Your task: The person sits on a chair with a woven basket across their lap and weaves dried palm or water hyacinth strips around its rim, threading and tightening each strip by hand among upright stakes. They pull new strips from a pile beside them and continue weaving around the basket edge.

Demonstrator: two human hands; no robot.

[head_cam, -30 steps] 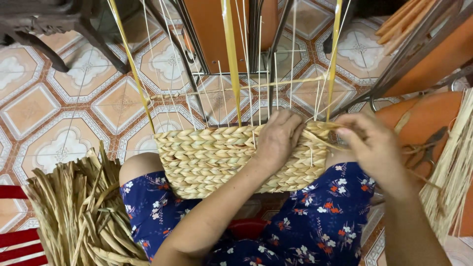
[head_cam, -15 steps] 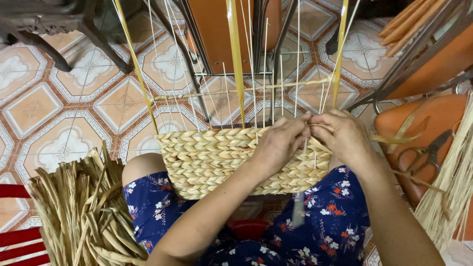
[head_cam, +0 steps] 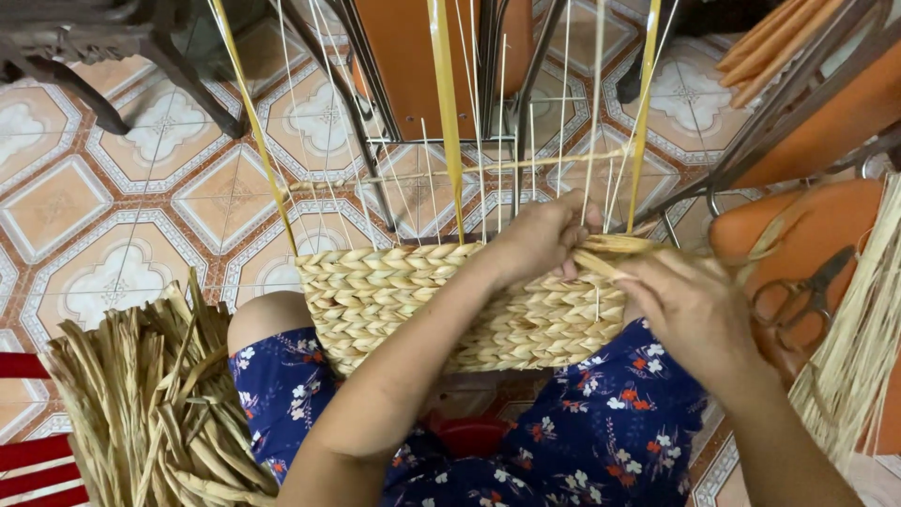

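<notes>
A half-woven straw basket (head_cam: 404, 300) rests on my lap, with thin upright stakes (head_cam: 488, 160) rising from its rim. My left hand (head_cam: 540, 239) grips the basket's top edge on the right side, fingers curled over the weave. My right hand (head_cam: 690, 314) is just to the right of it and pinches a flat straw strand (head_cam: 610, 258) that runs into the rim. Three wider yellow strips (head_cam: 446, 113) stand among the stakes.
A bundle of dried straw (head_cam: 150, 404) lies at my left knee. Scissors (head_cam: 798, 296) sit on an orange chair seat (head_cam: 751, 230) at the right, with pale fibre (head_cam: 859, 347) hanging beside it. Metal chair legs (head_cam: 375, 122) and patterned floor tiles (head_cam: 103, 197) lie beyond the basket.
My right hand swung in to the rim beside the left, then drew back right with the strand. The left hand stayed on the rim.
</notes>
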